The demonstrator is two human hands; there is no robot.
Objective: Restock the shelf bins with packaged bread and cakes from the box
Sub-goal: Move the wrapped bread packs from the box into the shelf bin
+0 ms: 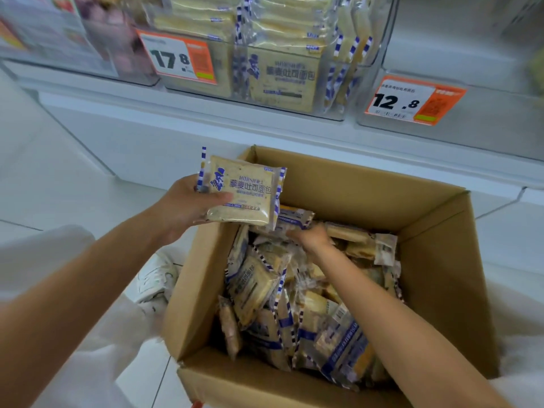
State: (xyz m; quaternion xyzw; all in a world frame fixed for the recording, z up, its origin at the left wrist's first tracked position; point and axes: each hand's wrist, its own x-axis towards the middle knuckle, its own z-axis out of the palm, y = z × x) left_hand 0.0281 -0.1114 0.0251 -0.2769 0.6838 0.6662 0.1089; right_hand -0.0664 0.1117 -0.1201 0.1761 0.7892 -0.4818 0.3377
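Bright, even, cool light; soft shadows; wide-angle bending at edges; upper corners blurred; overall slightly soft.

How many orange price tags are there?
2. The 17.8 tag is on the bread bin; the 12.8 tag is on the next bin, to its right. A blurry orange patch at far left may be another.

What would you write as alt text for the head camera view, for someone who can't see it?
A person's left hand holds a bread packet above an open cardboard box full of similar packets, while the right hand reaches in among them. Behind, a clear shelf bin holds the same bread, near a 17.8 price tag and a 12.8 price tag.
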